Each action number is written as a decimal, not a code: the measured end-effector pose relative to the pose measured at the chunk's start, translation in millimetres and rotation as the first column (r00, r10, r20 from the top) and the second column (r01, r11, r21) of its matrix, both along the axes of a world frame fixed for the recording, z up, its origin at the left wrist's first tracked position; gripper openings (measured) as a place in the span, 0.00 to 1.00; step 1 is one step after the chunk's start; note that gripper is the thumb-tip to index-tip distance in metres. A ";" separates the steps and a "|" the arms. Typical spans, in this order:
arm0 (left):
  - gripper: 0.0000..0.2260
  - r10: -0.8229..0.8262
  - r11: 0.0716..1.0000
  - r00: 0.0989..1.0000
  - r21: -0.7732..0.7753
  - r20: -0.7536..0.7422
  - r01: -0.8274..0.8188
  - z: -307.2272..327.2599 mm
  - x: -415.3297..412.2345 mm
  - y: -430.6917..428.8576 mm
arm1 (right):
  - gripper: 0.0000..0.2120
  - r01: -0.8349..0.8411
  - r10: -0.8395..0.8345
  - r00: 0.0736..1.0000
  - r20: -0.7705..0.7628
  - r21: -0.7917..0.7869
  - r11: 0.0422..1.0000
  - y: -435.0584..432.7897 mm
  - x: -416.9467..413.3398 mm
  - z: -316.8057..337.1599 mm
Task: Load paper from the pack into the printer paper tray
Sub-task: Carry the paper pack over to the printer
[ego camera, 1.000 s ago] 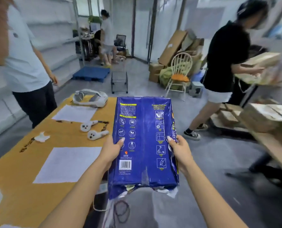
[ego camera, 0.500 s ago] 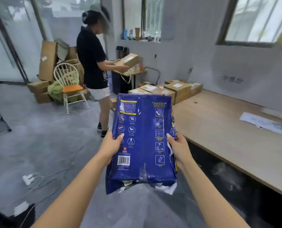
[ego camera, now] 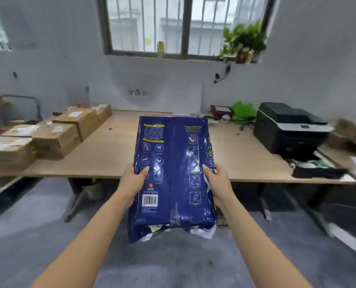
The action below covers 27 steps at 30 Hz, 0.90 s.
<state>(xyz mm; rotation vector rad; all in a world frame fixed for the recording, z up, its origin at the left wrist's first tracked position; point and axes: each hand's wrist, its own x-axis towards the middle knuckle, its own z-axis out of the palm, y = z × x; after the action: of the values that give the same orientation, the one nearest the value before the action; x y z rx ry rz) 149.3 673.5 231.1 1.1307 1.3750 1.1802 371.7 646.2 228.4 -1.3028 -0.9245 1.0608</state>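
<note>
— Hands first: where are they?
— Left hand (ego camera: 133,179) and right hand (ego camera: 219,181) clamp a blue paper pack (ego camera: 173,175) between them, held in the air over the grey floor (ego camera: 48,235), in front of the table.
— And the fingers?
— Each thumb lies on the printed top face near its long edge; the other fingers curl under, out of sight. The torn end (ego camera: 173,229) of the wrapper hangs nearest the body.
— Farther off?
— A wooden table (ego camera: 110,154). Cardboard boxes (ego camera: 54,138) crowd its left side; a black printer (ego camera: 287,129) stands at the right, its paper tray (ego camera: 316,169) pulled out toward the table edge. Behind, a barred window (ego camera: 173,23) with a plant (ego camera: 243,42) on the sill.
</note>
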 end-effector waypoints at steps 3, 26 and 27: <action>0.12 -0.129 0.992 0.992 -0.002 -0.013 0.129 -3.7 53.4 13.8 | 0.14 0.123 -0.123 0.992 0.034 -0.001 0.992 -11.4 51.7 -5.4; 0.13 -0.392 0.912 0.919 -0.114 0.032 0.393 -54.4 400.0 149.4 | 0.02 0.381 -0.366 0.920 0.139 -0.103 0.919 70.9 378.1 -45.9; 0.12 -0.395 0.911 0.918 -0.113 0.039 0.397 -57.8 408.5 161.6 | 0.03 0.382 -0.363 0.918 0.160 -0.106 0.918 82.3 385.4 -46.7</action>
<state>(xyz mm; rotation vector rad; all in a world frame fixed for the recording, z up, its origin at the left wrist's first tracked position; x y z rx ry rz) 557.8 835.1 173.4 1.2405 1.1186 0.8010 757.1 728.6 181.7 -1.6075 -0.6734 0.7504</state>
